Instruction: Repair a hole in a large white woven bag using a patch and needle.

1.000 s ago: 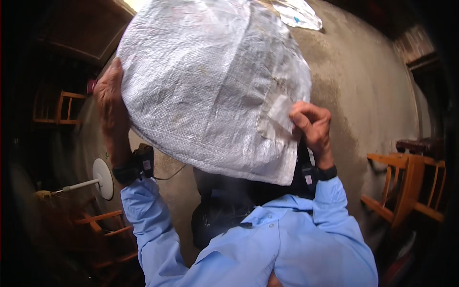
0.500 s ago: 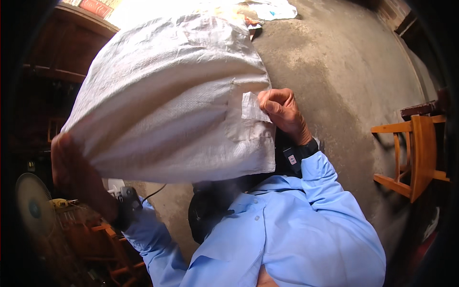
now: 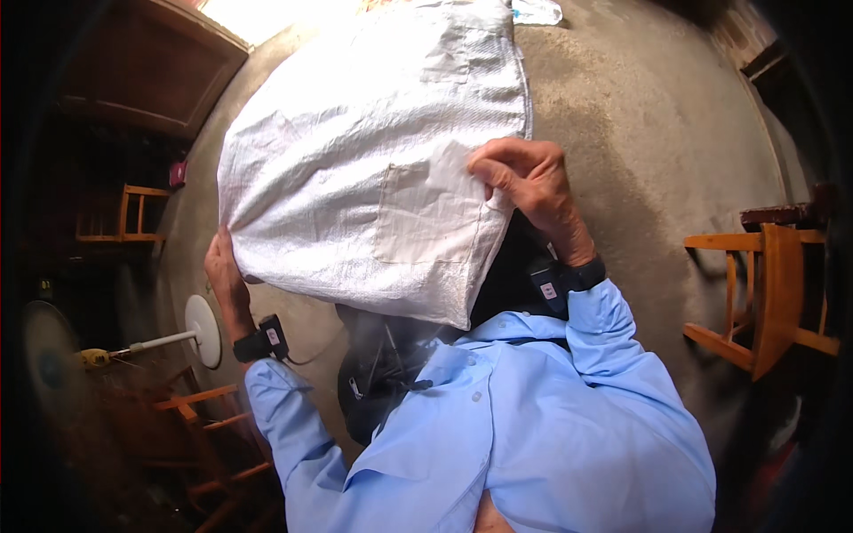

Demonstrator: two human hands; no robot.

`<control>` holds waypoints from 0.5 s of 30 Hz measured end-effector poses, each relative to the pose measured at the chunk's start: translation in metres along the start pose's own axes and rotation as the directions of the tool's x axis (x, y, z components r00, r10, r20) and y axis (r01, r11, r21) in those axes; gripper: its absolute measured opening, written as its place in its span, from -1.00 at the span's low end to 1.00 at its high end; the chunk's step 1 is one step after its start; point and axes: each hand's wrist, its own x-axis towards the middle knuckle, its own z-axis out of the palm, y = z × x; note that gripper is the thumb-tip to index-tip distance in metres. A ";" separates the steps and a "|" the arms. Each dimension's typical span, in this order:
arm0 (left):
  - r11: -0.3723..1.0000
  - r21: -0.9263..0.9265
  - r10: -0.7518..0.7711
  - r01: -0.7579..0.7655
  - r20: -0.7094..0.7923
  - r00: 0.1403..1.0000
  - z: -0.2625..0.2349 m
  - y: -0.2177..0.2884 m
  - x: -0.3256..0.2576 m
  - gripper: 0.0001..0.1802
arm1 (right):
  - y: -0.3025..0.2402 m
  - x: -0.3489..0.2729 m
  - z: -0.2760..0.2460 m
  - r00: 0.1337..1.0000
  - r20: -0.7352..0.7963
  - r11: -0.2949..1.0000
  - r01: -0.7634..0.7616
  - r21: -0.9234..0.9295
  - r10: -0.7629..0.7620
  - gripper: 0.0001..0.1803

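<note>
Sack: a large white woven plastic sack [image 3: 373, 169] fills the upper middle of the view, held up in the air between both hands; a square patch of the same weave sits on its lower right face. Its top is cut off by the frame at 12 o'clock.
Left hand: the left hand [image 3: 224, 271], at 9 o'clock from the sack's lower edge, presses against the sack's lower left corner; its fingers lie behind the cloth, so I cannot tell whether they are curled or spread.
Right hand: the right hand [image 3: 531, 182], at 3 o'clock of the sack, has its fingers [image 3: 494, 167] pinched together on the sack's right edge.
Wrists: a black strapped band [image 3: 261, 339] on the left, another [image 3: 560, 280] on the right.
Clothing: light blue shirt sleeves [image 3: 533, 417].
Surroundings: grey concrete floor [image 3: 657, 133]; orange wooden chair [image 3: 764, 293] at 3 o'clock, partly lost in dark rim.
</note>
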 end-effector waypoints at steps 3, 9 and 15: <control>0.982 -0.182 -0.024 0.051 0.151 0.988 0.011 0.022 0.008 -0.38 | -0.008 -0.007 -0.010 0.994 -0.104 0.997 -0.019 -0.079 0.010 -0.82; 0.993 0.103 0.035 -0.062 0.242 0.970 0.022 0.035 0.032 -0.40 | 0.006 -0.026 -0.022 0.877 -0.481 0.978 -0.116 -0.174 0.019 -0.82; 0.992 0.128 -0.006 -0.023 0.230 0.973 0.036 0.034 0.040 -0.29 | 0.019 0.015 -0.028 0.833 -0.552 0.946 -0.141 -0.293 -0.047 -0.79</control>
